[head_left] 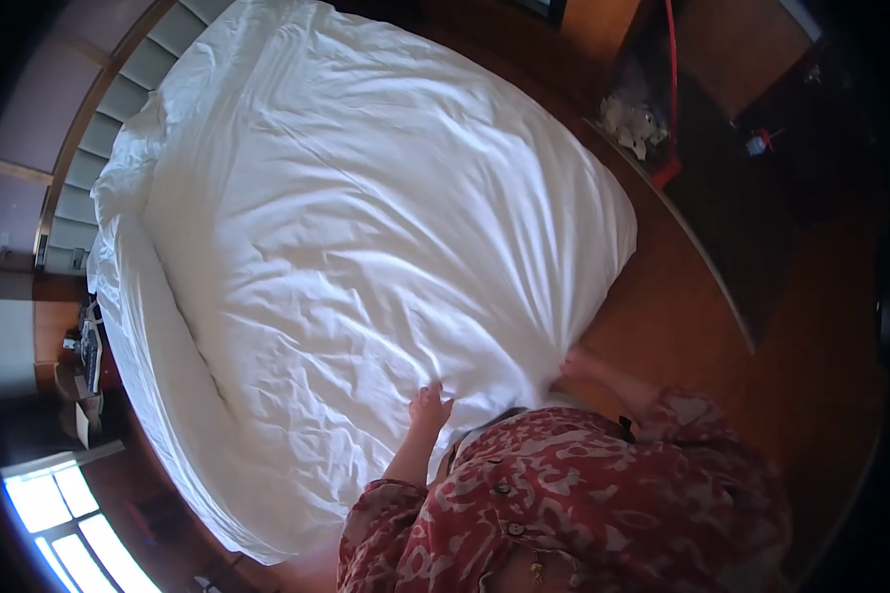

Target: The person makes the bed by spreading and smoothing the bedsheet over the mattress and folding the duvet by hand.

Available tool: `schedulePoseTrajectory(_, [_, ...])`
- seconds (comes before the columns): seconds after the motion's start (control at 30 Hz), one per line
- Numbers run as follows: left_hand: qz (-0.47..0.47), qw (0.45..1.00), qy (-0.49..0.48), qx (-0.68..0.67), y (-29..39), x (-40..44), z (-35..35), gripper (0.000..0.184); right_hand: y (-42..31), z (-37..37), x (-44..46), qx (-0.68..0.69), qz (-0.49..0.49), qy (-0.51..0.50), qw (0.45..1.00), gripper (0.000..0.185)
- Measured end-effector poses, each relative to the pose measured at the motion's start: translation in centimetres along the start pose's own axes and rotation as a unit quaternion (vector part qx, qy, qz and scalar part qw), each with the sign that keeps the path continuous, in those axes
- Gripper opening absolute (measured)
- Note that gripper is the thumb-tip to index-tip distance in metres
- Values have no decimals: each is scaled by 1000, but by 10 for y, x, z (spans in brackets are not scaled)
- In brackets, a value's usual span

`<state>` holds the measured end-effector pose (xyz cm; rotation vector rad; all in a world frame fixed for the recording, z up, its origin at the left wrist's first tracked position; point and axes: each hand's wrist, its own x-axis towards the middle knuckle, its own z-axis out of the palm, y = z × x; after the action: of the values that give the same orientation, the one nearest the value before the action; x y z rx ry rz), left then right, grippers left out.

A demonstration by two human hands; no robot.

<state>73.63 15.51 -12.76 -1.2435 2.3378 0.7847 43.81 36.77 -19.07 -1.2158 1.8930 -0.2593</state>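
Red patterned shirt (574,484) is nearest, and before it spreads the white bed cover (366,208), with folds converging on the right hand (581,366), probably because it pulls there, while the left hand (428,407) seemingly steadies the cloth; whether both hands' fingers are clamped, I cannot tell.

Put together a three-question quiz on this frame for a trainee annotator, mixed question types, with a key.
1. True or false: several folds of the white cover converge near the right hand.
2. Where in the picture is the bright window? A) bottom right B) bottom left C) centre
3. Fill in: the person's shirt is mainly ___, with pale markings.

Key: 1. True. 2. B. 3. Red.
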Motion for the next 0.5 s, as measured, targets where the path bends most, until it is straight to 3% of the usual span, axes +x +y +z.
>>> schedulePoseTrajectory(0.03, [5, 1000, -12, -24, -4, 1, 2, 39, 1, -5, -15, -10, 10, -16, 1000, 26])
schedulePoseTrajectory(0.07, [8, 1000, -8, -25, -4, -1, 3, 39, -20, -24, -30, 31, 96, -30, 994, 27])
schedulePoseTrajectory(0.17, [5, 1000, -12, -23, -3, -6, 3, 42, -21, -2, -13, -47, 160, 23, 986, 26])
schedulePoseTrajectory(0.27, [21, 999, -10, -36, -8, -7, 4, 42, -40, -38, 2, 125, 217, -161, 955, 26])
schedulePoseTrajectory(0.37, [15, 998, -6, -61, -20, -4, 14, 41, -29, -70, 16, 137, 151, -142, 969, 27])
schedulePoseTrajectory(0.5, [-26, 998, -25, -53, -3, 1, 2, 38, 28, -130, 43, 216, 175, 113, 954, 22])
